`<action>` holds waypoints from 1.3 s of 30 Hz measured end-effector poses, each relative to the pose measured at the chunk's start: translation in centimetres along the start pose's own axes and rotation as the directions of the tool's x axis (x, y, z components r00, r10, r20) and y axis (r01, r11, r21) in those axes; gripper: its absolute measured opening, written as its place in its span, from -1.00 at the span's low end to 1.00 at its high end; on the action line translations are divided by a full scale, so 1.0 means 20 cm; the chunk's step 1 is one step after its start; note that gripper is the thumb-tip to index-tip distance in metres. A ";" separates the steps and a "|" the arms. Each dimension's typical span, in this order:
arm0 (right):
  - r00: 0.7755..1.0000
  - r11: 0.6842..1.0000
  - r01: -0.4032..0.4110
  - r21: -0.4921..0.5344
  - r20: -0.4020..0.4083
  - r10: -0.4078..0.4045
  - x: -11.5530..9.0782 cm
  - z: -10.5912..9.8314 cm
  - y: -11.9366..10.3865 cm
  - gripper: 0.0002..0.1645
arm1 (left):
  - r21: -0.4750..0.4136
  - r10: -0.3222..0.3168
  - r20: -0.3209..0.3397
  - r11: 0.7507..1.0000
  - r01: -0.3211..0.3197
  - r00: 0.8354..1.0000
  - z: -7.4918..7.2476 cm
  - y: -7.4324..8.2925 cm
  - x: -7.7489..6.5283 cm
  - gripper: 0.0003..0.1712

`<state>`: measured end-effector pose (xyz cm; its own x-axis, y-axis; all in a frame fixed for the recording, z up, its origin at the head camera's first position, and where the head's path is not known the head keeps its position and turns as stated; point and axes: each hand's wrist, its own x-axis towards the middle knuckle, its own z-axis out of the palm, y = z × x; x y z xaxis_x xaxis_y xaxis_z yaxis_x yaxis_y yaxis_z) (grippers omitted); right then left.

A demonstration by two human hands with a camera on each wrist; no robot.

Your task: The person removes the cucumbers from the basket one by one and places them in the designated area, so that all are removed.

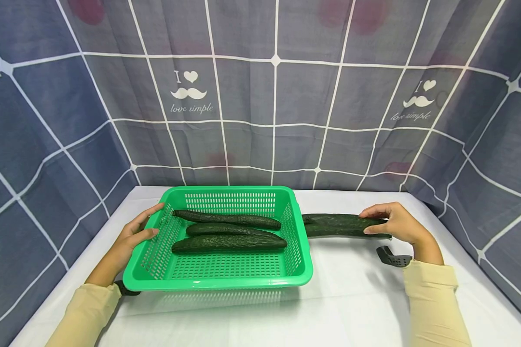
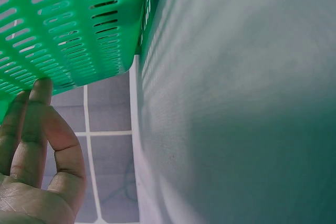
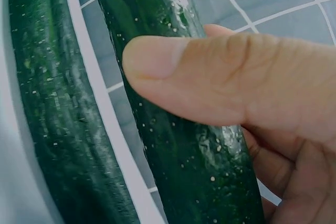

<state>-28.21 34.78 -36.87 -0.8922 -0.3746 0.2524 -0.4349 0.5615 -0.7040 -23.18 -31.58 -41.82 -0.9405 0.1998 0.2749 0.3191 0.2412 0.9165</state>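
Note:
A green plastic basket (image 1: pixel 219 284) with slotted walls holds three dark green cucumbers: a far one (image 1: pixel 232 220), a middle one (image 1: pixel 239 230) and a near one (image 1: pixel 230 244). At its left side my left hand (image 1: pixel 128 241) rests on the rim. In the left wrist view, extended fingers (image 2: pixel 31 150) touch the outer wall. Right of the basket lie two more cucumbers, side by side. My right hand (image 1: pixel 395 224) pinches the right end of one cucumber (image 3: pixel 157 9), thumb on the near side. Alongside it, the other cucumber (image 3: pixel 58 108) lies apart from the fingers.
A white cloth (image 1: pixel 347 299) covers the table; shadow falls under the basket's front rim. Grey-blue checked curtains (image 1: pixel 247 96) enclose the back and both sides. A black wrist mount (image 1: pixel 392 259) sits below the right hand.

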 end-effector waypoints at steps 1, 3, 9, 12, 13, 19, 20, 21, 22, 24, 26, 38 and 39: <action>1.000 1.000 -0.007 -0.001 0.008 0.007 0.01 0.01 0.01 -0.59 | 0.003 0.001 0.001 1.000 -0.001 1.000 0.00 0.00 0.00 -0.23; 0.999 1.000 -0.018 -0.008 0.027 0.018 0.01 0.02 0.02 -0.59 | 0.006 0.001 0.002 1.000 -0.001 1.000 0.00 0.00 0.00 -0.23; 0.996 0.997 -0.071 -0.007 0.058 0.071 0.04 0.05 0.05 -0.56 | 0.018 -0.010 0.004 1.000 0.010 1.000 0.00 0.00 0.00 -0.23; 0.993 0.996 -0.090 0.005 0.079 0.089 0.04 0.07 0.06 -0.55 | 0.023 -0.011 0.007 1.000 0.011 1.000 0.00 0.01 0.00 -0.23; 0.992 0.996 -0.090 0.006 0.087 0.089 0.05 0.07 0.07 -0.55 | 0.025 -0.011 0.007 1.000 0.011 1.000 0.00 0.01 0.00 -0.23; 0.989 0.995 -0.096 0.002 0.112 0.095 0.06 0.10 0.10 -0.55 | 0.023 -0.012 0.006 1.000 0.011 1.000 -0.01 0.00 0.00 -0.22; 0.989 0.995 -0.099 0.000 0.113 0.098 0.06 0.10 0.10 -0.55 | 0.016 -0.010 0.006 1.000 0.010 1.000 -0.01 0.00 0.00 -0.22; 0.988 0.995 -0.097 -0.002 0.117 0.097 0.06 0.11 0.10 -0.55 | 0.008 -0.009 0.006 1.000 0.009 1.000 -0.01 0.00 0.00 -0.22; 0.988 0.995 -0.095 -0.003 0.119 0.094 0.06 0.11 0.10 -0.55 | 0.000 -0.008 0.007 1.000 0.008 1.000 -0.01 0.00 0.00 -0.22; 0.988 0.996 -0.092 0.000 0.122 0.091 0.06 0.12 0.11 -0.55 | -0.010 -0.005 0.008 1.000 0.005 1.000 -0.01 0.00 0.00 -0.21; 0.988 0.996 -0.091 0.003 0.129 0.090 0.06 0.13 0.11 -0.55 | -0.001 -0.009 0.008 1.000 0.009 1.000 -0.01 0.00 0.00 -0.22; 0.977 0.991 -0.129 -0.031 0.167 0.132 0.08 0.15 0.10 -0.57 | 0.035 -0.007 -0.001 0.999 0.007 1.000 0.00 0.00 0.00 -0.23; 0.976 0.991 -0.127 -0.034 0.172 0.131 0.08 0.15 0.10 -0.58 | 0.038 -0.005 -0.002 0.999 0.005 1.000 0.00 0.00 0.00 -0.23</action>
<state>-30.10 33.13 -39.96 -0.9072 -0.4188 0.0401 -0.3217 0.6293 -0.7074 -23.23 -31.63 -41.75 -0.9422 0.1967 0.2711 0.3188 0.2785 0.9060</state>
